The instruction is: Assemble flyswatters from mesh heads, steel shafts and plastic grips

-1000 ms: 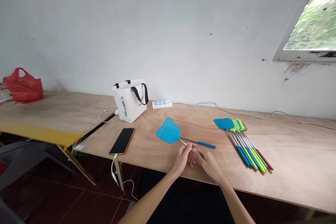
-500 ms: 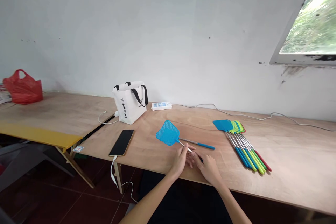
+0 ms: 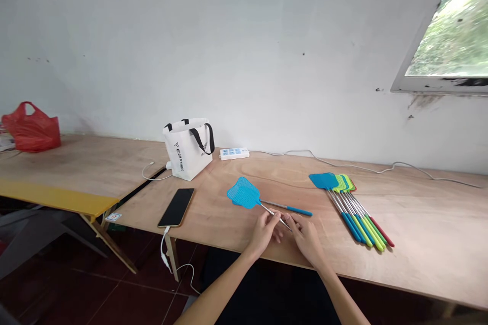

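Observation:
A blue fly swatter with a mesh head and thin metal shaft is raised a little above the table near its front edge. My left hand pinches the shaft, and my right hand grips it farther toward the handle, whose end is hidden by the fingers. Behind and beneath lies a second fly swatter with a blue handle; its head is mostly covered by the held one. To the right, a fanned row of several fly swatters has blue, lime green and red handles.
A phone with a charging cable lies left on the wooden table. Behind it stand a white tote bag and a power strip, its cord along the wall. A red plastic bag sits on the far-left table.
The held swatter's head has shifted slightly, showing the edge of the one beneath. My right hand has slid a little to the right along the shaft, and more metal shows between my hands.

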The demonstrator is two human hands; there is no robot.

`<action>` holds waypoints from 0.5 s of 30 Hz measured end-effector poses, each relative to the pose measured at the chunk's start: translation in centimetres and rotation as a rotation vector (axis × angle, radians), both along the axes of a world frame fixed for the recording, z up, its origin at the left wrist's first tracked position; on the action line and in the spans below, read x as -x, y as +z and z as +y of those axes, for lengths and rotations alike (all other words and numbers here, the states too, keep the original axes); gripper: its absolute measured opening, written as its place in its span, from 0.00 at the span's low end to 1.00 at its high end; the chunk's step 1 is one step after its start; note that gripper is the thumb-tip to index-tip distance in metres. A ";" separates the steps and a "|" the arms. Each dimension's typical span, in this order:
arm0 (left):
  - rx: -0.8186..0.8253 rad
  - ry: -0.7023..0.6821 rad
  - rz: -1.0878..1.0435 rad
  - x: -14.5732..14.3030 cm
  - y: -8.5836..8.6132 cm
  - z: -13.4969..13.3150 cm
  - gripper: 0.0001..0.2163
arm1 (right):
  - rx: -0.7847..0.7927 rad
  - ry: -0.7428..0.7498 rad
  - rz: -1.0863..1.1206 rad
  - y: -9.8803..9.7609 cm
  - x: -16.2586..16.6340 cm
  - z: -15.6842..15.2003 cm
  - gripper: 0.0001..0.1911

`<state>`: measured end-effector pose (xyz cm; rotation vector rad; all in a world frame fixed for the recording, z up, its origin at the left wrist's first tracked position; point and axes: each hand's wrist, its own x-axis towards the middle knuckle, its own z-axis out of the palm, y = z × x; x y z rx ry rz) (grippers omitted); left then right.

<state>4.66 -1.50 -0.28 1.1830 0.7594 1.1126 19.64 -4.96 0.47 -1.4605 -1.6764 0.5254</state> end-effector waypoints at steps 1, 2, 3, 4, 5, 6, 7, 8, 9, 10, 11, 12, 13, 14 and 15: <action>0.002 0.000 0.000 0.0 -0.1 0.0 0.24 | -0.016 -0.030 -0.008 0.0 0.3 -0.2 0.30; 0.005 0.001 0.000 0.0 -0.2 0.1 0.24 | -0.035 -0.058 -0.014 0.0 0.6 -0.4 0.29; 0.007 0.000 0.000 0.0 -0.3 0.1 0.24 | -0.056 -0.076 -0.017 0.0 1.0 -0.5 0.27; 0.009 -0.004 0.000 0.0 -0.3 0.2 0.24 | -0.079 -0.085 -0.017 0.1 1.3 -0.7 0.26; 0.011 -0.006 0.000 0.0 -0.3 0.2 0.24 | -0.104 -0.089 -0.015 0.0 1.5 -0.8 0.24; 0.013 -0.008 0.000 0.0 -0.3 0.2 0.23 | -0.128 -0.094 -0.009 0.0 1.6 -0.8 0.23; 0.012 -0.008 0.001 0.0 -0.2 0.1 0.23 | -0.148 -0.101 -0.002 0.0 1.6 -0.8 0.23; 0.010 -0.010 0.001 0.0 -0.2 0.1 0.23 | -0.165 -0.114 0.010 0.0 1.4 -0.6 0.22; 0.007 -0.011 0.000 0.0 0.0 0.0 0.23 | -0.178 -0.134 0.027 0.1 1.1 -0.5 0.23; 0.004 -0.013 0.000 0.0 0.1 -0.1 0.23 | -0.187 -0.160 0.049 0.1 0.7 -0.3 0.24; 0.001 -0.015 0.000 0.0 0.2 -0.2 0.23 | -0.191 -0.184 0.072 0.2 0.4 0.0 0.25; -0.001 -0.019 0.000 0.1 0.3 -0.3 0.23 | -0.194 -0.203 0.092 0.2 0.0 0.1 0.26; -0.001 -0.020 0.000 0.1 0.4 -0.3 0.22 | -0.195 -0.219 0.108 0.2 -0.2 0.3 0.27; 0.000 -0.020 0.001 0.1 0.4 -0.4 0.22 | -0.196 -0.225 0.115 0.2 -0.3 0.3 0.28; 0.000 -0.021 0.001 0.1 0.5 -0.4 0.22 | -0.196 -0.220 0.112 0.1 -0.3 0.3 0.29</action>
